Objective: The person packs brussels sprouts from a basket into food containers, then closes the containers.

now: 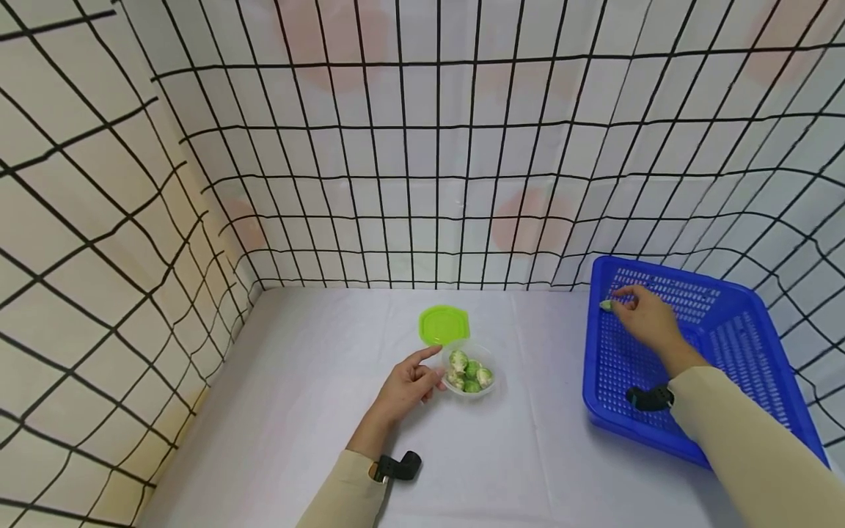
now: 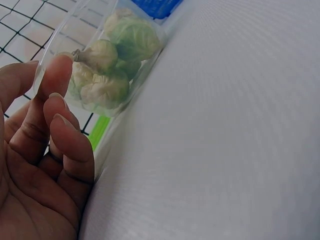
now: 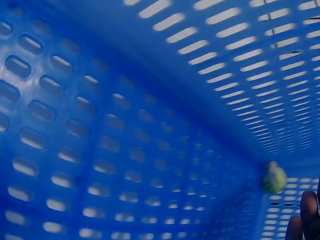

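Observation:
My left hand (image 1: 409,381) holds the rim of a small clear plastic bowl (image 1: 491,370), index finger stretched along it; in the left wrist view the thumb (image 2: 57,75) lies against its wall. Several green-and-white Brussels sprouts (image 1: 472,369) fill the bowl. Over the left part of a blue perforated basket (image 1: 597,367) is my right hand (image 1: 645,317), bent at the fingers. One Brussels sprout (image 1: 605,305) appears just off its fingertips. In the right wrist view that sprout (image 3: 274,179) shows a gap to the fingers (image 3: 308,210), which are mostly cut off at the edge.
A bright green lid (image 1: 444,324) lies behind the bowl on the white-covered table (image 1: 297,389). Black wire grid (image 1: 422,176) stands along the back and both sides. The basket occupies the table's right side, near the grid.

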Motion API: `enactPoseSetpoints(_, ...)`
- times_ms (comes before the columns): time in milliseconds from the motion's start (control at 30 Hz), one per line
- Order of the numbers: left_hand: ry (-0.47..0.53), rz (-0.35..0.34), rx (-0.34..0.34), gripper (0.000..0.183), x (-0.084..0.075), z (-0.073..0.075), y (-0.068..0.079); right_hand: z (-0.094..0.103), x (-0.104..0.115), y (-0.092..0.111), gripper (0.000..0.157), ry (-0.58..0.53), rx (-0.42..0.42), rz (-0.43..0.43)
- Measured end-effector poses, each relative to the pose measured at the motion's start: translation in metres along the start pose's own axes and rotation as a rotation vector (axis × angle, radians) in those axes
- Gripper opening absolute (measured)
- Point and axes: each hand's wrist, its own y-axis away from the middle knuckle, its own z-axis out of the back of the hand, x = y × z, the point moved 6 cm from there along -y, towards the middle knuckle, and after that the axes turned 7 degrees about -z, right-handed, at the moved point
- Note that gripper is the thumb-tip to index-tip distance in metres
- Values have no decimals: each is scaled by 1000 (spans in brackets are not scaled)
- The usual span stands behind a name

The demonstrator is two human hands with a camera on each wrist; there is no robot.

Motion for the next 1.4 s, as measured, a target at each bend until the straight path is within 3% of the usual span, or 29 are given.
enactPoseSetpoints(200, -6, -5, 6, 52, -2, 0, 1, -10, -13, -6, 48, 4, 51, -7)
enactPoseSetpoints(700, -22, -5, 17, 50, -3, -1, -3, -26, -37, -33, 46, 65, 39, 3)
enactPoseSetpoints(833, -17, -1, 18, 49, -2, -1, -2, -31, -43, -38, 46, 74, 56, -29)
enactPoseSetpoints(1400, -12, 1, 7, 51, -1, 0, 0, -40, -43, -42, 47, 101, 108, -77)
